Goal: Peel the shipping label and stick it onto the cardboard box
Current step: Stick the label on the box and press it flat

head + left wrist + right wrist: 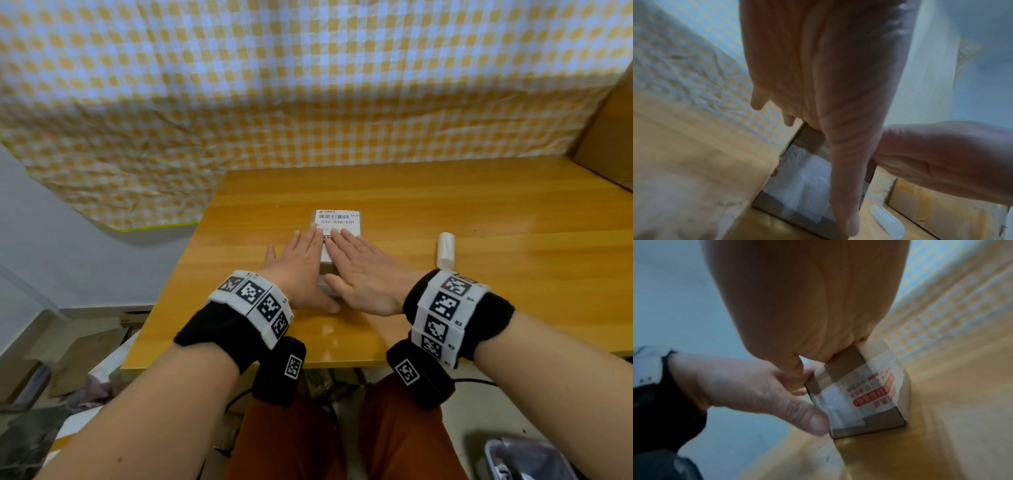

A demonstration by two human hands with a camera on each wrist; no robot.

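Now I am pressing both flat, open hands, my left hand and right hand, onto the shipping label lying atop the cardboard box; its long axis is running away from me, its far end lying uncovered beyond my fingertips.

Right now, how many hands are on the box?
2. The left hand lies flat on the box's left side, the right hand flat on its right side, fingers over the label.
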